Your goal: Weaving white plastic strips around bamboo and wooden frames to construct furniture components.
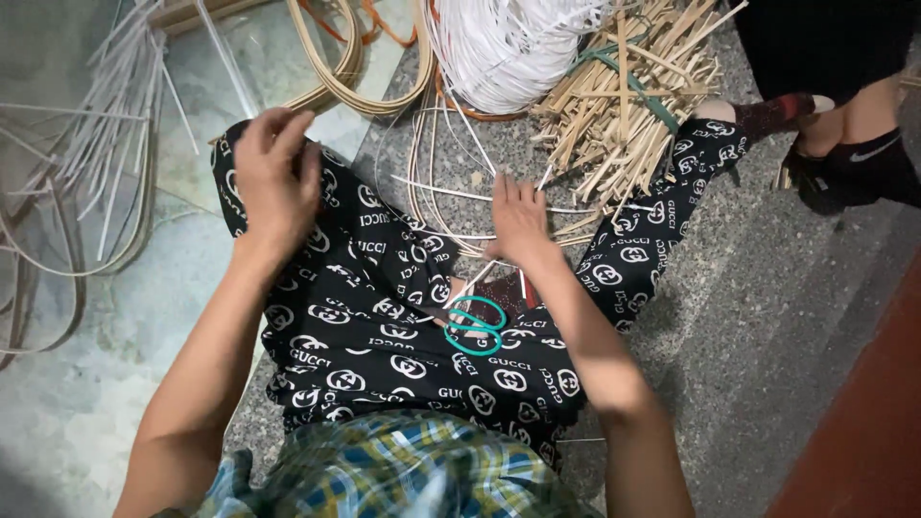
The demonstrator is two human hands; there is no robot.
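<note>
Right hand presses white strands running sideways.

Teal-handled scissors lie on the lap of black patterned trousers, just beside a small dark red patterned item. Bundle of split tan bamboo sticks tied with a green band, top right. Curved tan cane hoops top centre, orange cord behind them. Loose pale strips on grey concrete floor, far left. Another person's foot in black sock, right edge.
</note>
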